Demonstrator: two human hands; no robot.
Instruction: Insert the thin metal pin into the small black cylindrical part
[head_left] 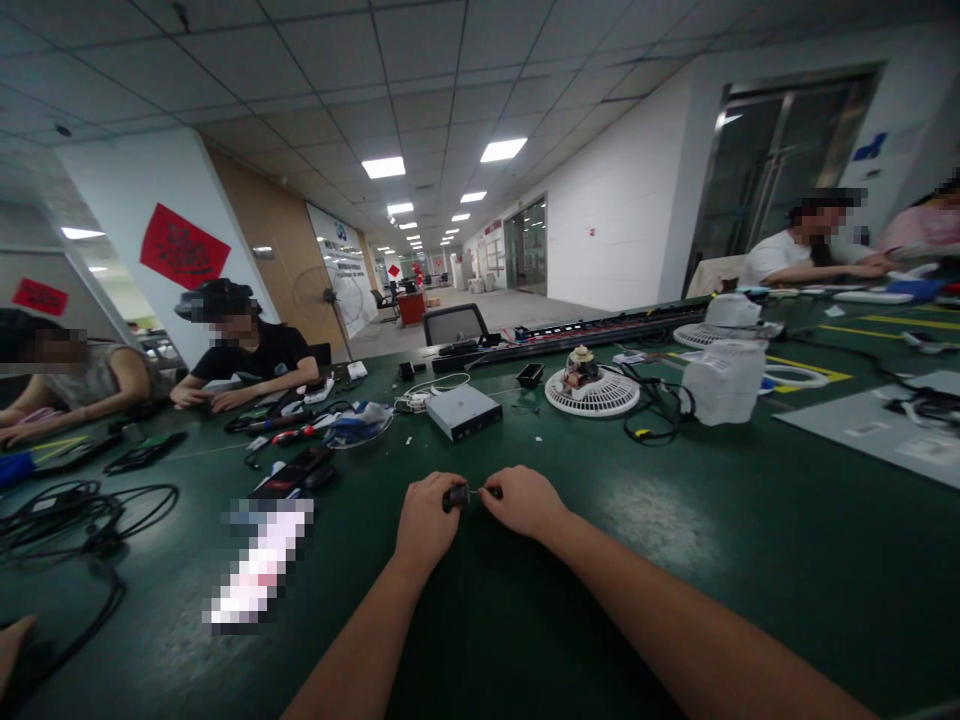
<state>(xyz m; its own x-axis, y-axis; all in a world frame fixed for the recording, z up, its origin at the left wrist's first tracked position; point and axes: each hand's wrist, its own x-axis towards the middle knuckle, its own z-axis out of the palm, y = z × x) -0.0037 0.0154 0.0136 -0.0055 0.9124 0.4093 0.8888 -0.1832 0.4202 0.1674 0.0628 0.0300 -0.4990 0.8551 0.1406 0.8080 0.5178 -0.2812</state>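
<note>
Over the near middle of the green table, my left hand [429, 522] is closed around a small dark part [456, 496]. Just right of it, my right hand [527, 500] pinches a small dark-handled piece, whose thin pale shaft [474, 491] reaches to the dark part. The fingers hide much of both objects, so I cannot tell exactly what they are. Beyond my hands lies a silver box-shaped drive [463, 412]. Farther right rests a white round grille [592, 392] with a motor on it.
Black cables [82, 520] spread over the green table [675, 620] at the left. A white plastic housing [726, 382] and a grey panel [885, 425] lie to the right. A person [244, 350] sits across at the left, others at both sides.
</note>
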